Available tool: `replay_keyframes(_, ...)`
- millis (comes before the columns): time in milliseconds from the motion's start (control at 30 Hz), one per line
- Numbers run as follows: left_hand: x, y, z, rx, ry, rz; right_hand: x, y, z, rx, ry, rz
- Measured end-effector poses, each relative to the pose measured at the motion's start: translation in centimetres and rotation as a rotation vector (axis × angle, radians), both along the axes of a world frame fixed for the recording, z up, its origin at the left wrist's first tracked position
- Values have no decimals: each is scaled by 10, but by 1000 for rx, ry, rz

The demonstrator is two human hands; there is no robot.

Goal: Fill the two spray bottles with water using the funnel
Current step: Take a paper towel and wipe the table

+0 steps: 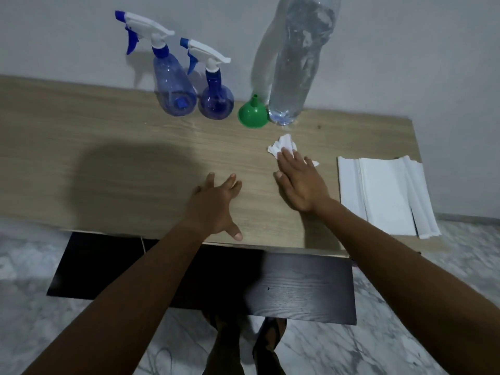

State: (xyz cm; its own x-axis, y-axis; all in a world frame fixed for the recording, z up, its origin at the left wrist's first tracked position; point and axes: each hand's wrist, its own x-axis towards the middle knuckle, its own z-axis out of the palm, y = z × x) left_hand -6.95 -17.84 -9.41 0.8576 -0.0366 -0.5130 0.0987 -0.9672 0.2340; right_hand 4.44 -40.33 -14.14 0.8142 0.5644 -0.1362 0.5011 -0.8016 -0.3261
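White crumpled tissue lies under the flat right hand's fingertips; left hand rests splayed, empty, at the counter's near edge.

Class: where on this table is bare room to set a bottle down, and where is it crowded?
Bare: the table left of the left hand, in front of the spray bottles. Crowded: funnel and water bottle, tissue under the right hand, towels beside it.

Funnel stands between spray bottles and water bottle.
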Motion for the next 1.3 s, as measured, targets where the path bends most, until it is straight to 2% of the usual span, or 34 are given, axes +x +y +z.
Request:
replay_keyframes(133,-9,2,-2,14,-62,-6,-74,9,-8,-1,-55,123)
replay_keyframes(300,-58,14,-13,-81,-169,105,-159,0,-17,31,-115,312)
replay_keyframes(467,-94,26,-8,-139,-159,136,-155,-5,-12,86,-108,382)
replay_keyframes(567,-91,35,5,-144,-100,145,-131,8,8,-20,-73,432)
replay_keyframes(633,-85,48,10,-144,-102,160,-119,25,13,31,-53,386)
replay_keyframes(800,-65,104,15,-153,-124,291,-81,109,32,406,-82,6)
replay_keyframes(900,-62,150,9,-82,-70,330,-54,175,38,331,-62,-21)
replay_keyframes(967,-69,174,3,-40,-52,330,-45,215,23,139,-13,41)
replay_keyframes(1033,-77,186,-4,-86,-61,375,-47,251,6,10,33,97)
replay_keyframes(1200,-80,192,-18,-168,-129,438,-49,308,2,12,29,218)
replay_keyframes(1300,-84,197,-19,-184,-133,417,-70,292,-1,34,8,399)
